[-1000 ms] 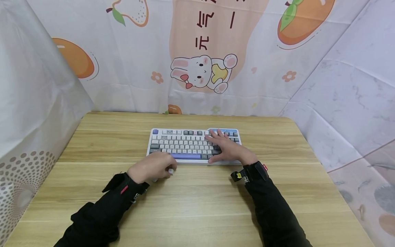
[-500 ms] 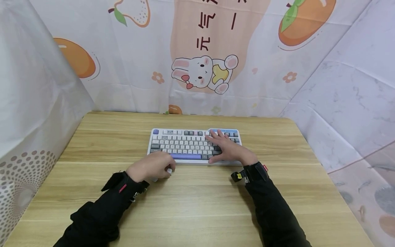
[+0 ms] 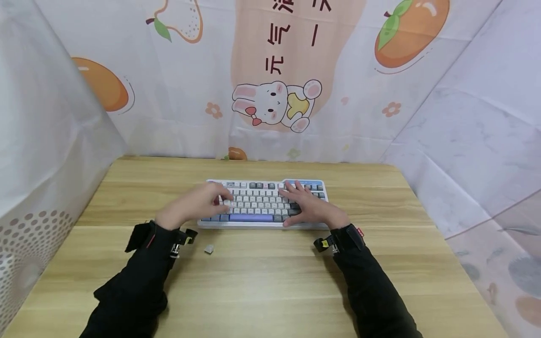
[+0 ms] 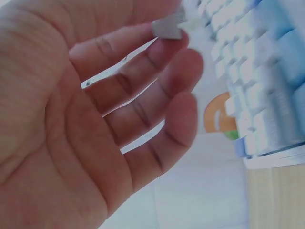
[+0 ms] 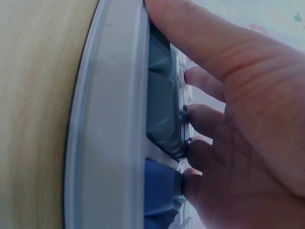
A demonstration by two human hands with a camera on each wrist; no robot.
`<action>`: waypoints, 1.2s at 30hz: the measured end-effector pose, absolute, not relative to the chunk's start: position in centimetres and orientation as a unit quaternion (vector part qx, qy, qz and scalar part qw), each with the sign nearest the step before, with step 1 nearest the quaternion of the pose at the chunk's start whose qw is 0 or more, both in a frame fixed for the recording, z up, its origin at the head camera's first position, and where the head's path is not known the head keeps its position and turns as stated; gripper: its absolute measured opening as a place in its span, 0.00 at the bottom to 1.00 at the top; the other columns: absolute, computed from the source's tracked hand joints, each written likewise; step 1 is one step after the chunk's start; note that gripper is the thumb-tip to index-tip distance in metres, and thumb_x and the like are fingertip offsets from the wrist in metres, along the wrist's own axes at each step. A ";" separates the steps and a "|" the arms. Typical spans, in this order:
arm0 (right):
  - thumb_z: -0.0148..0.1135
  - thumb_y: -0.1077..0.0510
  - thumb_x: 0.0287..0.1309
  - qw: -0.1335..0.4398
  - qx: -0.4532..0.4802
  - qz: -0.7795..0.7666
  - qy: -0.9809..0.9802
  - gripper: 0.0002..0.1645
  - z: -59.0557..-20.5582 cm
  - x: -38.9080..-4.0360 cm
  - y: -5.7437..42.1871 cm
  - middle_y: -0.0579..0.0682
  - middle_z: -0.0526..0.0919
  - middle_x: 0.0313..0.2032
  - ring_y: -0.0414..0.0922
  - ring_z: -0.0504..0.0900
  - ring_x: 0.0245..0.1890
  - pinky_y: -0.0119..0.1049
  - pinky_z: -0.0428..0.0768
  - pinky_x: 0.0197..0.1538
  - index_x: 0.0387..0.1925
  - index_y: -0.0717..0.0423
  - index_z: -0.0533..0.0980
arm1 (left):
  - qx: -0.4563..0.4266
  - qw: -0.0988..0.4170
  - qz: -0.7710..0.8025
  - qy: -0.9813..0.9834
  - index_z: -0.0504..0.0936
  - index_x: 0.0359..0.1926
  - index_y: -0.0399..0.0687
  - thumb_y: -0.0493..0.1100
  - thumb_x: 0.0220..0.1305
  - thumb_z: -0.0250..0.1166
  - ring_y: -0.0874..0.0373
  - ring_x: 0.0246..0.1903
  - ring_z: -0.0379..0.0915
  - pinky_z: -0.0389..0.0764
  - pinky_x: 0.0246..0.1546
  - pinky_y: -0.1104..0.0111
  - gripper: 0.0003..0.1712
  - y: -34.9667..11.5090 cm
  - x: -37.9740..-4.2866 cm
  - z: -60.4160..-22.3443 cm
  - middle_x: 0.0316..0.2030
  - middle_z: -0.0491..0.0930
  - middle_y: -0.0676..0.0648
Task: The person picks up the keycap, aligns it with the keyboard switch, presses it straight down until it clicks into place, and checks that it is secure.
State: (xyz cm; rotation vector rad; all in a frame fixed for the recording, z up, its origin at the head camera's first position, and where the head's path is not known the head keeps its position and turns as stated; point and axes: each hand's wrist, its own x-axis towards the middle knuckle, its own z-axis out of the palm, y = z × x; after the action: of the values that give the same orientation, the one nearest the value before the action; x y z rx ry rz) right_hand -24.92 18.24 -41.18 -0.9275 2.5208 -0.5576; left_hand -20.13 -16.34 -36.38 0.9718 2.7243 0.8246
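Note:
A white keyboard point(image 3: 253, 205) with grey, white and purple keys lies at the middle of the table. My left hand point(image 3: 192, 202) is over the keyboard's left end, fingers bent. In the left wrist view its thumb and a fingertip pinch a small light-grey keycap point(image 4: 167, 27), while the other fingers curve loosely. My right hand point(image 3: 313, 209) rests spread on the keyboard's right end; the right wrist view has its thumb at the front rim and fingertips on the keys. Another small grey keycap point(image 3: 209, 249) lies loose on the table, in front of the keyboard's left end.
The wooden table point(image 3: 270, 291) reaches back to a printed cloth point(image 3: 181, 94) with fruit and a rabbit. Further cloths hang at the left and right sides. Dark straps with small cameras sit on both wrists.
My left hand has moved from the keyboard's front edge up over its left end, baring the loose keycap on the table. The right hand stays on the keyboard; the head view tilts slightly.

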 end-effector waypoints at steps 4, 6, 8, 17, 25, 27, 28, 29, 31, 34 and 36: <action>0.74 0.36 0.52 0.197 -0.333 -0.196 0.901 0.63 -41.4 -24.9 18.1 0.54 0.37 0.80 0.59 0.29 0.78 0.57 0.33 0.76 0.81 0.47 0.51 | 0.291 0.037 0.284 0.913 0.84 0.54 0.34 0.37 0.67 0.68 0.55 0.37 0.79 0.81 0.37 0.62 0.17 -16.8 -21.4 -35.7 0.45 0.85 0.42; 0.74 0.36 0.53 0.197 -0.333 -0.193 0.902 0.63 -41.5 -24.9 18.1 0.54 0.37 0.80 0.59 0.29 0.78 0.57 0.33 0.76 0.81 0.47 0.50 | 0.277 0.020 0.287 0.917 0.83 0.57 0.34 0.38 0.70 0.66 0.53 0.40 0.79 0.81 0.40 0.60 0.18 -16.9 -22.0 -35.6 0.49 0.84 0.40; 0.74 0.36 0.53 0.198 -0.332 -0.194 0.902 0.63 -41.6 -24.9 18.1 0.54 0.37 0.80 0.59 0.29 0.78 0.57 0.33 0.76 0.81 0.47 0.51 | 0.260 0.010 0.293 0.920 0.82 0.59 0.36 0.39 0.72 0.64 0.51 0.42 0.78 0.80 0.41 0.58 0.19 -17.0 -22.5 -35.4 0.51 0.83 0.40; 0.73 0.35 0.54 0.198 -0.329 -0.192 0.903 0.62 -42.0 -25.0 18.4 0.52 0.36 0.80 0.56 0.27 0.78 0.56 0.32 0.76 0.81 0.45 0.50 | 0.244 -0.019 0.296 0.923 0.81 0.61 0.41 0.41 0.72 0.64 0.51 0.45 0.78 0.81 0.44 0.58 0.19 -16.5 -23.9 -36.1 0.53 0.81 0.43; 0.73 0.36 0.53 0.193 -0.336 -0.198 0.900 0.62 -41.9 -25.0 18.3 0.54 0.36 0.80 0.59 0.29 0.78 0.58 0.33 0.76 0.81 0.47 0.50 | 0.272 -0.029 0.267 0.924 0.83 0.58 0.39 0.37 0.71 0.64 0.50 0.46 0.78 0.80 0.46 0.58 0.17 -16.2 -25.4 -38.0 0.53 0.82 0.41; 0.73 0.37 0.54 0.194 -0.338 -0.200 0.899 0.62 -41.9 -25.0 18.2 0.53 0.35 0.80 0.59 0.28 0.78 0.58 0.32 0.76 0.81 0.47 0.50 | 0.272 -0.022 0.262 0.926 0.83 0.58 0.38 0.36 0.71 0.64 0.49 0.47 0.79 0.80 0.48 0.56 0.17 -16.2 -25.6 -38.4 0.54 0.82 0.40; 0.73 0.37 0.54 0.192 -0.339 -0.200 0.899 0.62 -41.9 -25.0 18.2 0.54 0.36 0.80 0.59 0.28 0.78 0.58 0.33 0.76 0.81 0.47 0.50 | 0.266 -0.020 0.261 0.928 0.83 0.57 0.37 0.36 0.70 0.65 0.48 0.48 0.79 0.80 0.48 0.56 0.17 -16.3 -25.6 -38.6 0.54 0.82 0.40; 0.74 0.37 0.54 0.191 -0.339 -0.199 0.899 0.62 -41.9 -25.0 18.2 0.53 0.36 0.80 0.59 0.28 0.78 0.58 0.33 0.76 0.81 0.47 0.50 | 0.260 -0.020 0.259 0.930 0.84 0.57 0.36 0.35 0.69 0.65 0.48 0.48 0.79 0.80 0.49 0.55 0.16 -16.3 -25.6 -38.7 0.53 0.82 0.40; 0.74 0.37 0.54 0.188 -0.341 -0.197 0.900 0.62 -41.8 -25.1 18.1 0.53 0.36 0.80 0.59 0.29 0.78 0.58 0.33 0.76 0.81 0.47 0.51 | 0.247 -0.021 0.257 0.934 0.84 0.55 0.36 0.34 0.68 0.67 0.47 0.48 0.80 0.80 0.49 0.54 0.16 -16.3 -25.7 -38.9 0.53 0.83 0.39; 0.73 0.37 0.54 0.184 -0.343 -0.193 0.901 0.62 -41.8 -25.2 18.2 0.54 0.36 0.80 0.59 0.29 0.78 0.58 0.34 0.76 0.81 0.47 0.50 | 0.238 -0.022 0.244 0.940 0.86 0.53 0.37 0.34 0.67 0.68 0.47 0.47 0.81 0.81 0.48 0.54 0.15 -16.2 -25.8 -39.2 0.50 0.85 0.40; 0.73 0.37 0.54 0.185 -0.343 -0.194 0.900 0.62 -41.8 -25.2 18.1 0.54 0.36 0.80 0.59 0.29 0.78 0.57 0.34 0.76 0.81 0.47 0.50 | 0.239 -0.021 0.234 0.942 0.87 0.52 0.38 0.34 0.67 0.68 0.48 0.46 0.82 0.81 0.47 0.54 0.13 -16.0 -25.9 -39.5 0.48 0.85 0.41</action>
State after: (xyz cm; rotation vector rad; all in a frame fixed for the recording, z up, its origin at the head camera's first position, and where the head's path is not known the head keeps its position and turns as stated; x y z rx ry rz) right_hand -25.18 18.14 -41.78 -0.9673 2.5372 -0.5464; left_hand -25.93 -16.03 -39.52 0.7617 3.0002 0.7449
